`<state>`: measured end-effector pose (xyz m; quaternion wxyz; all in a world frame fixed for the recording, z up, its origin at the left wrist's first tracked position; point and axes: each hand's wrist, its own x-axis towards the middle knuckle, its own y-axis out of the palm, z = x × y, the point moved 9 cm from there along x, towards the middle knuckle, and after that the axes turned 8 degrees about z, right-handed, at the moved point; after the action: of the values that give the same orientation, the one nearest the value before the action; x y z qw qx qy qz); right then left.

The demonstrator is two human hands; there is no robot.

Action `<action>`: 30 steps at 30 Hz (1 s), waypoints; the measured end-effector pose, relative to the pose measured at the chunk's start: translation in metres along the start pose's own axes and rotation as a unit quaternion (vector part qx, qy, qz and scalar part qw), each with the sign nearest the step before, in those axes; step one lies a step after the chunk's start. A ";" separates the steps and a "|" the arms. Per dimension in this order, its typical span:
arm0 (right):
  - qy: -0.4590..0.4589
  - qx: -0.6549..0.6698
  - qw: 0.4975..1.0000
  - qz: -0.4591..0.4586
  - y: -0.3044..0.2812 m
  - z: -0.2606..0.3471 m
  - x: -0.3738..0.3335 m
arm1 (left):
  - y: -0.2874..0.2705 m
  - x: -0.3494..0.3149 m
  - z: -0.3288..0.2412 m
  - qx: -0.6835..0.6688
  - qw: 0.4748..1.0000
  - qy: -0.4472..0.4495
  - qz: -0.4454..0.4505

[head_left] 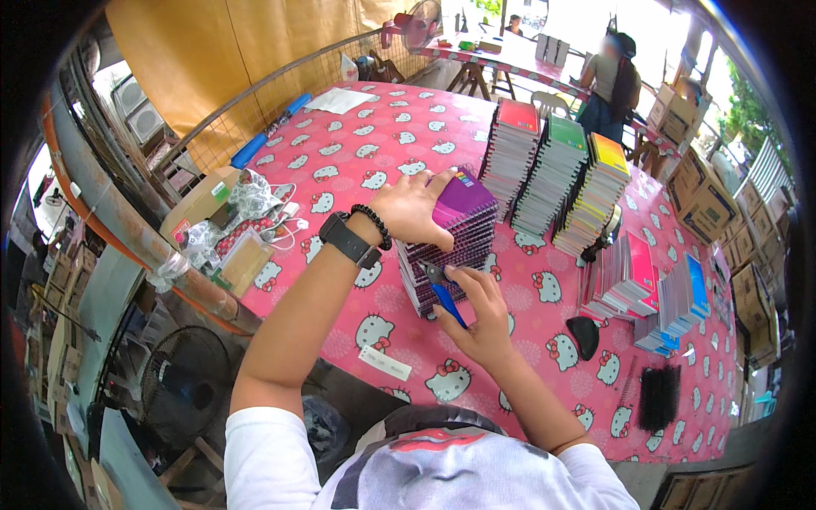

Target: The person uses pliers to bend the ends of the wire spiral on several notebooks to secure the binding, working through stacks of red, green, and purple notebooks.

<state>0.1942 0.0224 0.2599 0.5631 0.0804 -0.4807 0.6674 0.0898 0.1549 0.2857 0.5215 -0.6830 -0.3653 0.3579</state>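
Observation:
A tall stack of purple spiral-bound notebooks (470,197) stands in front of me, its black coil bindings facing me. My left hand (412,208), with a black watch and a beaded bracelet at the wrist, rests on top of it, fingers spread. In my right hand (483,321) are blue-handled cutting pliers (447,299), their metal jaws up against the coils on the stack's near side. Beyond the stack, to the right, rise piles of red notebooks (516,144), green notebooks (557,161) and yellow notebooks (599,183).
A pink patterned cloth (374,331) covers the table. On the right are pink notebooks (631,272), blue notebooks (684,293), a black computer mouse-like object (583,337) and black coils (659,398). Plastic-wrapped items (255,204) lie left. A person (608,85) stands at the back.

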 end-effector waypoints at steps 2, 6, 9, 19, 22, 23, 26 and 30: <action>-0.010 -0.021 1.000 0.001 0.003 0.000 0.004 | 0.002 0.001 0.001 0.000 1.000 -0.002 0.005; -0.031 -0.071 0.997 0.003 0.006 -0.002 0.005 | 0.003 0.002 -0.001 0.003 1.000 -0.006 0.019; -0.044 -0.078 0.996 -0.001 0.008 -0.002 0.006 | 0.003 0.003 0.001 0.009 1.000 -0.006 0.019; 0.251 0.457 0.848 0.093 0.048 -0.053 -0.014 | 0.001 -0.002 -0.002 0.014 1.000 0.009 -0.013; 0.069 0.108 0.992 0.010 0.016 -0.026 -0.008 | 0.000 0.000 -0.002 0.003 1.000 0.004 -0.007; 0.058 0.079 0.995 0.009 0.016 -0.023 -0.007 | 0.000 0.000 -0.002 -0.001 1.000 0.000 -0.001; 0.034 0.004 0.999 0.009 0.014 -0.015 -0.004 | 0.000 0.002 -0.001 -0.004 1.000 -0.004 0.007; 0.008 -0.071 0.997 0.018 0.016 -0.005 0.002 | 0.002 0.002 0.001 0.006 1.000 -0.003 -0.001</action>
<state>0.1830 0.0288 0.2497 0.5592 0.0260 -0.5235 0.6423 0.0900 0.1565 0.2831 0.5250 -0.6782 -0.3655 0.3617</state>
